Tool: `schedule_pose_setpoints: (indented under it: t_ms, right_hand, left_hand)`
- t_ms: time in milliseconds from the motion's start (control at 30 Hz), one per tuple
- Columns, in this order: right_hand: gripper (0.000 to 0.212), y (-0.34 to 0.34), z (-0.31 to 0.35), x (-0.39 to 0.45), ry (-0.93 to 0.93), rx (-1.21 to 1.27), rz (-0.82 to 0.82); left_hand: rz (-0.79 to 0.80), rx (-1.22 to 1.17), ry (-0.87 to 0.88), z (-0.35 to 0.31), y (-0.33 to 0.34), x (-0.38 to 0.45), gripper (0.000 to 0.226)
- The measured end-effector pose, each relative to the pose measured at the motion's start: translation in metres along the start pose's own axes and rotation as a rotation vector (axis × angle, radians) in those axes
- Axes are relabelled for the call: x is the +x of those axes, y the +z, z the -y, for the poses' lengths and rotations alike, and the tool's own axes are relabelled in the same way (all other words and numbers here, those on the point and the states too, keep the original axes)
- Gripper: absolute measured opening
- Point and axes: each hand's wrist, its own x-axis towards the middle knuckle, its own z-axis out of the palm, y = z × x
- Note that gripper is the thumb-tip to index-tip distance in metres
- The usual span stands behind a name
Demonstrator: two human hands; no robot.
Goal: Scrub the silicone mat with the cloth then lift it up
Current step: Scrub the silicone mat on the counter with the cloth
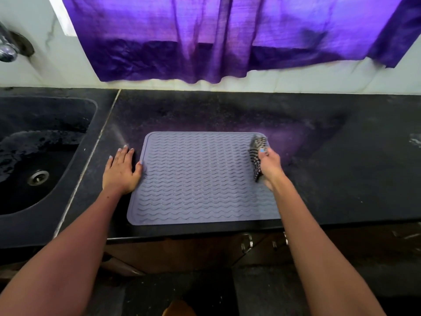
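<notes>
A grey silicone mat [200, 179] with wavy ridges lies flat on the black countertop [341, 167], near its front edge. My left hand [121, 171] rests flat on the counter at the mat's left edge, fingers straight, thumb touching the mat. My right hand [270, 166] grips a black-and-white patterned cloth [256, 156] bunched up on the mat's far right part. The cloth looks blurred. My right forearm covers the mat's near right corner.
A black sink [38, 160] with a metal drain lies to the left, a tap [8, 45] above it. A purple curtain [227, 37] hangs over the white tiled wall behind. Cabinet handles [247, 244] sit below the counter's front edge.
</notes>
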Motion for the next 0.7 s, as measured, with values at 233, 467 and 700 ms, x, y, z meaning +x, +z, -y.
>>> schedule_pose_setpoints:
  t_ms: [233,467,700]
  right_hand:
    - [0.060,0.007,-0.046,-0.005,-0.257,-0.832,0.021]
    - [0.064,0.008,-0.050,0.007,-0.286,-0.974,0.082]
    - [0.035,-0.040,-0.008,0.020,0.044,0.032,0.150]
  left_hand:
    - [-0.017,-0.007,0.006,0.002,0.003,0.002,0.082]
    - [-0.012,0.006,-0.002,0.002,0.003,0.002,0.077]
    - [0.013,0.012,0.002,0.001,0.000,0.001,0.077]
